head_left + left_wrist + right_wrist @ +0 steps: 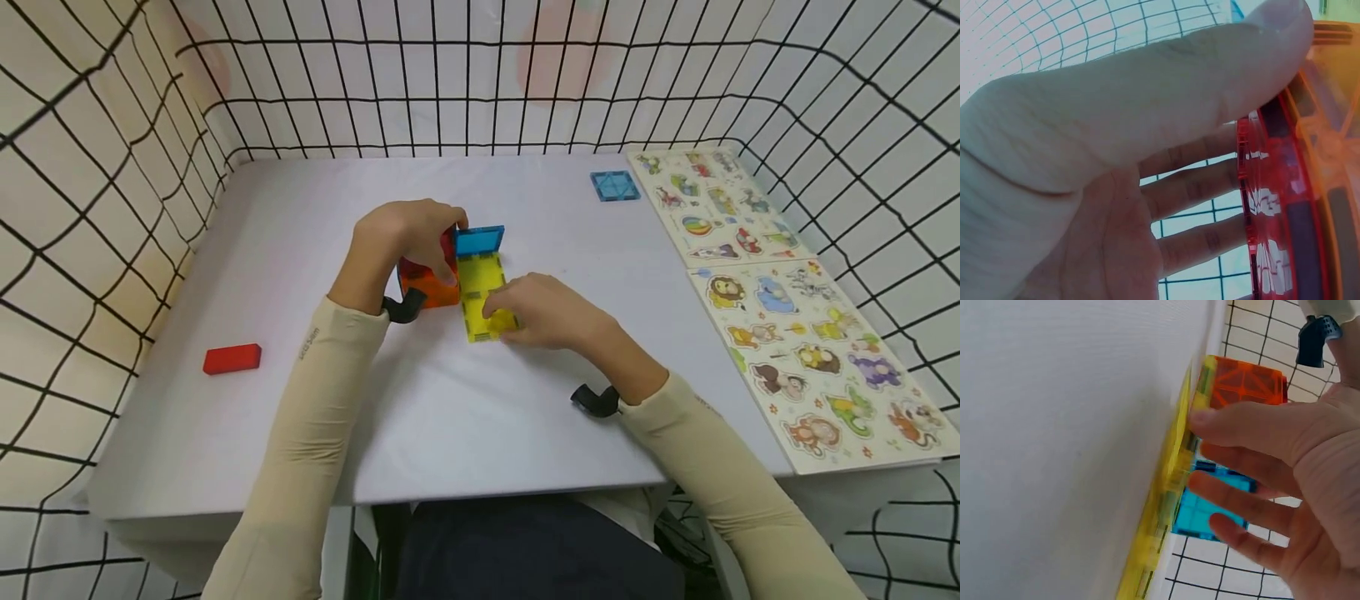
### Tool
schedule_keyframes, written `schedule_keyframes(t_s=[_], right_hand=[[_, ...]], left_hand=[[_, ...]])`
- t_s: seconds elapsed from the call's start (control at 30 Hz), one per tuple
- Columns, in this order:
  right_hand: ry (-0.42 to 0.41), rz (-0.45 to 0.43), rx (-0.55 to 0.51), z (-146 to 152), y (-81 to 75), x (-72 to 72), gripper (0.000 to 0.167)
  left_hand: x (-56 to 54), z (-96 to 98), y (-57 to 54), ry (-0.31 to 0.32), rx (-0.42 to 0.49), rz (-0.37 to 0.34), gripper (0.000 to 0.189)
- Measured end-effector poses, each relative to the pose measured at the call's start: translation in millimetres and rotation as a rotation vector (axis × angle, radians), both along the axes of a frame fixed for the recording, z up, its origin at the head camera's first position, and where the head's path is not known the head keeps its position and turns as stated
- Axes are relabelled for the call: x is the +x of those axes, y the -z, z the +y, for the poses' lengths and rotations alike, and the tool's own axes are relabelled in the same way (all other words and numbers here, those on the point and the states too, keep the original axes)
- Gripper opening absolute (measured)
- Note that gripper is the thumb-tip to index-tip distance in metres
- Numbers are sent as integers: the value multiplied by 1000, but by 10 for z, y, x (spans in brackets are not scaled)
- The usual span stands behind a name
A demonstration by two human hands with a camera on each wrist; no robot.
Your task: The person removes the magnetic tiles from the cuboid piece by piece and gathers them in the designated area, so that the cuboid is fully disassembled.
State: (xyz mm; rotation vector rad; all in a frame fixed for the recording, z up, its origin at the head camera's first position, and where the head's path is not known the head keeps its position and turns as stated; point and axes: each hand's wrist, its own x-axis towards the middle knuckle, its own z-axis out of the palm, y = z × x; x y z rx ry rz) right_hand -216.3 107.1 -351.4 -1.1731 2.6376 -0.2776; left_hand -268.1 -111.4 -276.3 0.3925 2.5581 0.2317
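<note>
Translucent magnetic tiles stand joined near the middle of the table. My left hand (401, 237) grips the box of red tiles (1266, 206) and orange tiles (440, 293); the thumb lies along the orange edge and the fingers are against the red side. Beside the box, yellow tiles (474, 279) lie in a row on the table, with a tilted blue tile (480, 241) at their far end. My right hand (551, 312) pinches a yellow tile (501, 323) at the near end between thumb and forefinger. In the right wrist view its other fingers are spread.
A red block (232, 358) lies at the left of the table. A loose blue tile (615, 186) is at the back right, near a board of animal sticker pictures (780, 467). Black wire mesh (465, 100) surrounds the far edge and sides.
</note>
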Motion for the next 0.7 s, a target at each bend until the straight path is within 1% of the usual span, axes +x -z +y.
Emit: schedule_keyframes(t_s=[0.07,0.17,0.23,0.3,0.37,0.4,0.47,0.53,0.63,0.7], right_hand=[[-21,41,-57,-18,-11,-16,24],[-13,140,-161,-45,-26,-69,19],[17,202,-222,-68,-37,-126,18],[65,243,-264,-93,-42,-197,17],[115,252,-288,-115,-41,-279,17],[138,243,-295,-120,-38,-317,18],[169,193,-276,-120,-19,-392,24],[167,121,-246,-100,-1,-436,26],[117,12,-192,-49,17,-441,23],[68,-30,-180,-26,14,-406,15]], left_hand=[[0,-5,-6,5,0,3,82],[1,-13,-13,16,8,3,82],[4,-18,-16,28,12,5,82],[8,-21,-18,39,14,7,82],[14,-23,-18,47,16,10,81],[16,-22,-17,50,17,12,80],[17,-27,-8,56,26,12,79],[16,-31,1,60,31,12,79],[8,-40,6,60,27,13,79],[2,-50,3,53,20,17,79]])
